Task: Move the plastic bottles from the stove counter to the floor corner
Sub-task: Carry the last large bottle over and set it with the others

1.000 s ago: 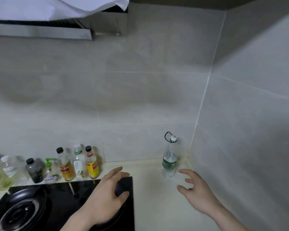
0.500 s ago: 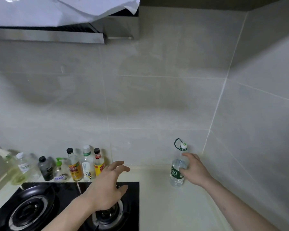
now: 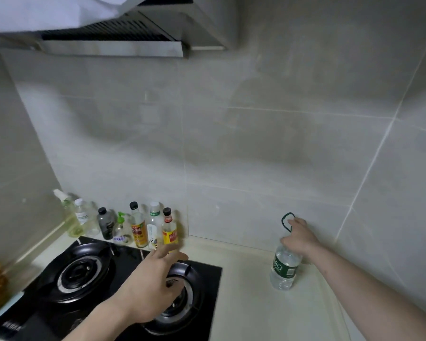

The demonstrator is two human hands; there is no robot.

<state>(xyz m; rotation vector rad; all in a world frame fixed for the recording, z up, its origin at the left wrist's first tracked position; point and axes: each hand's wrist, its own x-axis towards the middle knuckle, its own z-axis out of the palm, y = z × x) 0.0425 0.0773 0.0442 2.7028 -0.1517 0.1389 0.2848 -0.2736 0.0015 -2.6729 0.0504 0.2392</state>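
**Water bottle gripped at the counter's corner**

Pale counter [image 3: 244,303] beside the stove [image 3: 89,274] carries the water bottle [image 3: 283,269], upright near the wall corner. One right hand [image 3: 299,236] grips its neck, likely for a one-handed lift. Over the right-hand burner, the left hand [image 3: 155,284] hovers, fingers spread and blurred, holding nothing, toward the condiment bottles [image 3: 153,227] lined against the wall.

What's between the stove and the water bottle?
Only bare counter lies between stove and water bottle in the head view.
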